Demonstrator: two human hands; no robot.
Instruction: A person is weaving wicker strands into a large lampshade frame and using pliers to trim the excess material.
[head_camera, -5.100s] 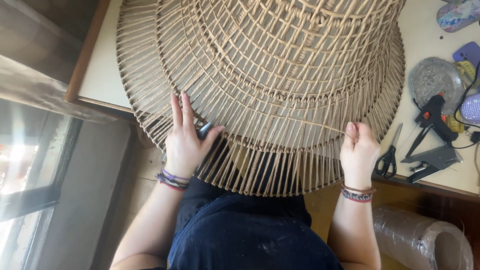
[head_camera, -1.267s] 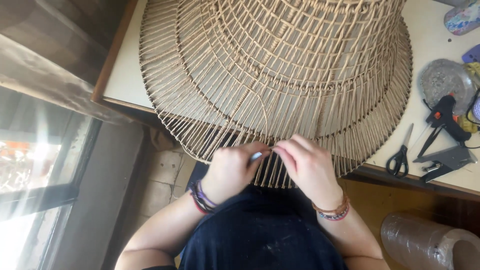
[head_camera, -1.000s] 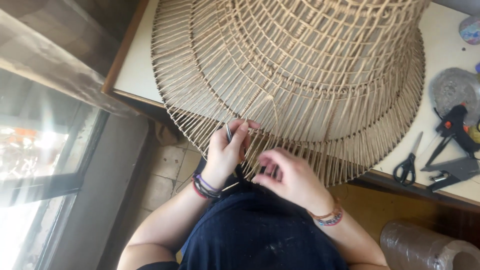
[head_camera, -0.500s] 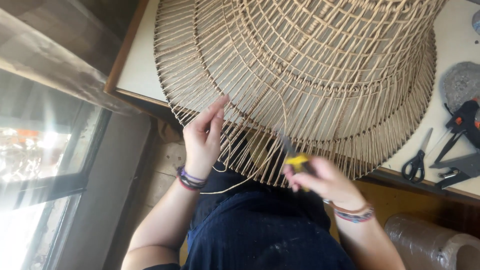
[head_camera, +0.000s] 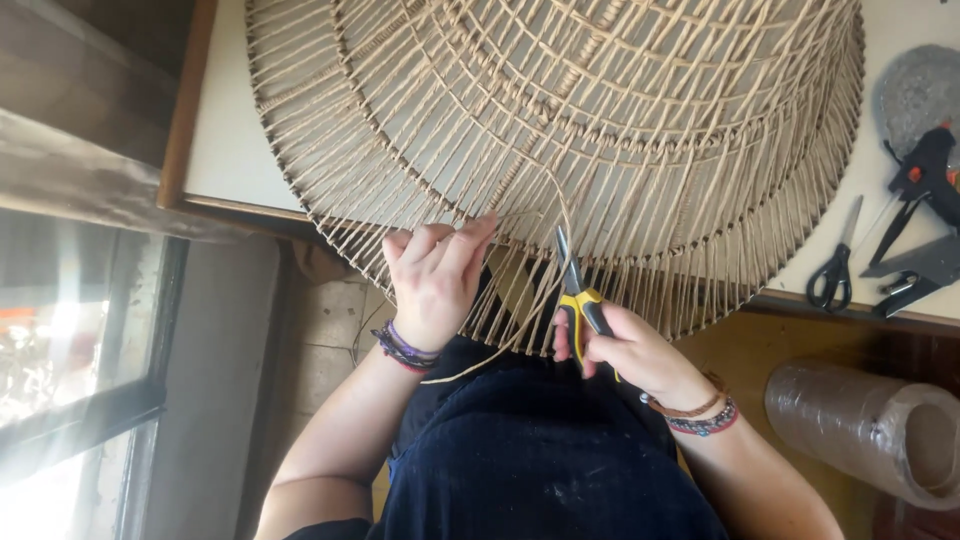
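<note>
A large round woven rattan frame (head_camera: 560, 110) lies on the white table (head_camera: 225, 150) and hangs over its near edge. My left hand (head_camera: 435, 280) presses flat on the frame's lower rim, fingers on the spokes. My right hand (head_camera: 625, 350) grips yellow-handled scissors (head_camera: 575, 285), blades pointing up at a loose cord strand (head_camera: 540, 300) that trails down from the rim between my hands.
Black-handled scissors (head_camera: 835, 265) and a black glue gun (head_camera: 925, 175) lie at the table's right edge, beside a grey round pad (head_camera: 915, 95). A roll of clear film (head_camera: 870, 425) rests below on the right. A window (head_camera: 70, 370) is at left.
My hands came together at the rim, then parted. My right hand picked up the yellow scissors and raised them to the loose strand. My left hand shifted along the rim.
</note>
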